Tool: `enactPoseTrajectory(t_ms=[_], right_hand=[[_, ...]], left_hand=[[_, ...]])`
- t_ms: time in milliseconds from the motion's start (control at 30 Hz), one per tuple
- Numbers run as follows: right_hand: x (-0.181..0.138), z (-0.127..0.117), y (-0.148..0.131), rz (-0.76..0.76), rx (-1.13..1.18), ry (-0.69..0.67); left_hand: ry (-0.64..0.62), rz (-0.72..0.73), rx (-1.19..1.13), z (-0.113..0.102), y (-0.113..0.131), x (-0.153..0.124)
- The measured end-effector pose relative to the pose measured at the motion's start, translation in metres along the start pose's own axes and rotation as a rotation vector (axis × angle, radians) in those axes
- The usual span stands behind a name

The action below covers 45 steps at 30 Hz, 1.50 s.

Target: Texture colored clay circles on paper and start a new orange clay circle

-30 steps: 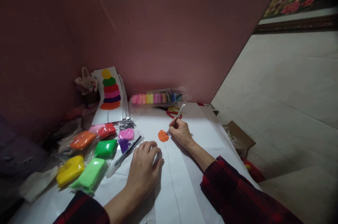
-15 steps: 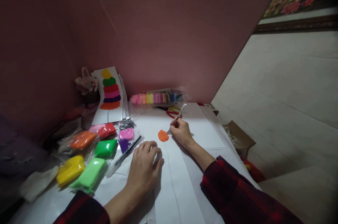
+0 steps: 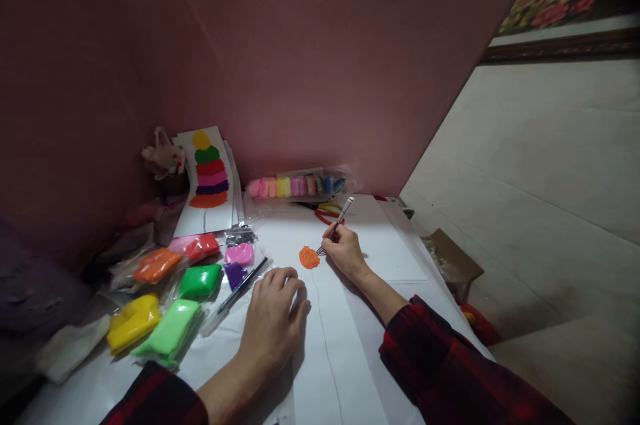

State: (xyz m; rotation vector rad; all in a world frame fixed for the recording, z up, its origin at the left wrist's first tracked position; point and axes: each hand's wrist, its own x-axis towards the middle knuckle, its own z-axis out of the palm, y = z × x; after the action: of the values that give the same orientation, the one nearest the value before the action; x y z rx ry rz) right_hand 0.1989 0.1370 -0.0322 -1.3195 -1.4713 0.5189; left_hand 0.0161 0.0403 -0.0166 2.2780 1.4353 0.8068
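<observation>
My right hand (image 3: 345, 253) pinches a small fork with a striped white handle (image 3: 345, 209). Its thin prongs touch or almost touch the right edge of a round, rough-textured orange clay patch (image 3: 309, 257). The patch lies on white paper (image 3: 345, 358), at the top of a long, thin drawn line (image 3: 323, 325). Resting at the paper's left edge is my left hand (image 3: 275, 305), fingers loosely spread and slightly bent, with nothing seen in them. A dark pen (image 3: 249, 280) lies just left of it.
To the left are packets of clay: yellow (image 3: 134, 323), light green (image 3: 170, 331), green (image 3: 200, 281), orange (image 3: 157, 265) and red (image 3: 203, 247). A sheet with stacked coloured bands (image 3: 212, 171) leans behind. At the back are a clay tray (image 3: 300, 187) and red-handled scissors (image 3: 327, 214).
</observation>
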Motion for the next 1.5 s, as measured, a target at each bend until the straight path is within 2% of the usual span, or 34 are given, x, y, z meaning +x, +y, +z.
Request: enactPoseTrajectory(t_ms=[667, 933, 1500], right_hand=[[-0.0001, 0.0001, -0.0009, 0.003, -0.026, 0.008], [0.0002, 0.0004, -0.0025, 0.026, -0.023, 0.062], [-0.0008, -0.001, -0.004, 0.0, -0.027, 0.02]], left_hand=[[0.027, 0.011, 0.001, 0.0006, -0.0005, -0.001], [0.023, 0.018, 0.001, -0.0008, -0.0002, -0.0005], [0.028, 0.008, -0.001, -0.0011, 0.0014, -0.0009]])
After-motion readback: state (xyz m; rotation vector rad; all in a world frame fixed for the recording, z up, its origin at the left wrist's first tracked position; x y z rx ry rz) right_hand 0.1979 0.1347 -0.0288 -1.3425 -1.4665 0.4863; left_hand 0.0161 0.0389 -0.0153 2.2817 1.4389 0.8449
